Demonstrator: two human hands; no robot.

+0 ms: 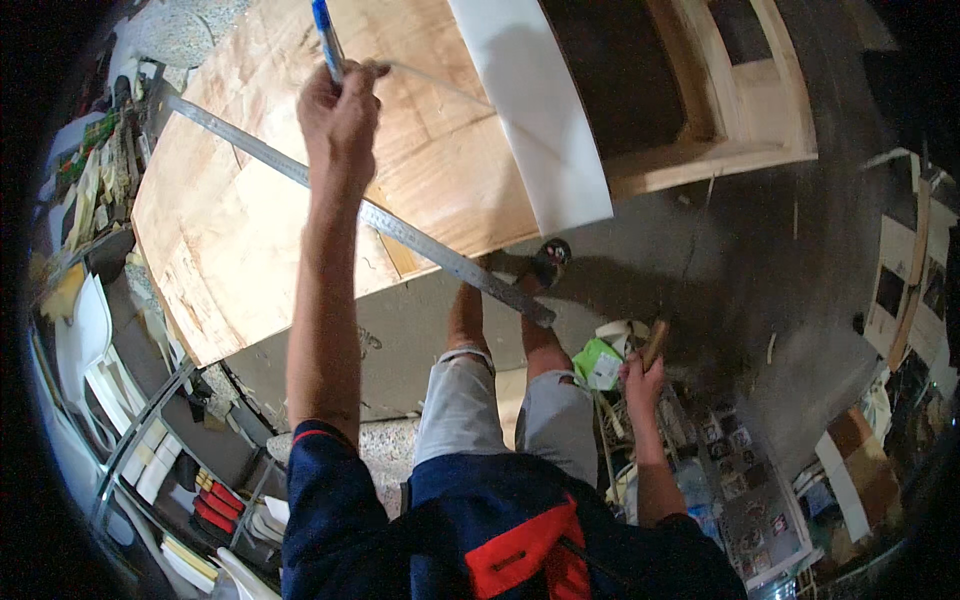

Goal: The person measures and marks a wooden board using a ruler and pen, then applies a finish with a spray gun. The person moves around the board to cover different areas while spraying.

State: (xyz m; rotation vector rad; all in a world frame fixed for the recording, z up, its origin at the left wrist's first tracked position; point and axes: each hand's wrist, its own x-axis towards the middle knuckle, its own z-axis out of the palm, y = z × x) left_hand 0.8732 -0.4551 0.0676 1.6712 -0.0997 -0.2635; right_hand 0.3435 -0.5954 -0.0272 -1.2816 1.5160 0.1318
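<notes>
Steel ruler [360, 205] across plywood [250, 230] (white board [530, 110] beside) | left hand [338, 110] grips blue pen [327, 38] | right hand [642, 378] clutches wooden handle [655, 342]

Left hand [338, 105] gripping a blue pen [327, 38], raised over the plywood sheet [250, 200]. Long steel ruler [380, 220] lies diagonally across the sheet, end overhanging its edge. White board [535, 110] rests on the sheet. Right hand [642, 375] low, closed around a wooden handle [655, 340].

Left arm stretched forward, left hand [338, 105] fisted, right arm bent low, right hand [641, 375] fingers curled closed
</notes>
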